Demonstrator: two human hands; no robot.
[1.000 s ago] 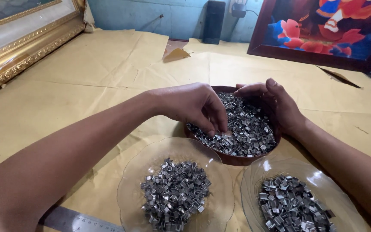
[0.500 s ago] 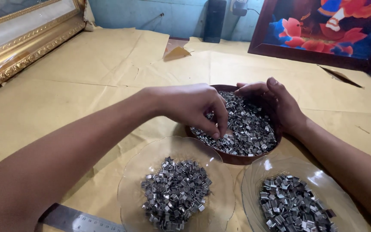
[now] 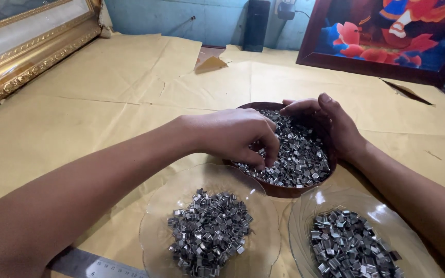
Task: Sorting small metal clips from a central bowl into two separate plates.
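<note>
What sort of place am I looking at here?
Probably a picture-framing workshop: a gilt frame and a framed painting lean by a paper-covered table, with a brown bowl of small metal clips.

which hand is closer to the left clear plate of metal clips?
Left. The left hand digs in the brown bowl just above the left clear plate; the right hand grips the bowl's far rim, farther away.

We see tan paper [image 3: 104,87] covering the table, a gilt picture frame [image 3: 21,62] at upper left, a colourful framed painting [image 3: 387,36] at upper right, and a steel ruler [image 3: 96,266] along the bottom edge.
</note>
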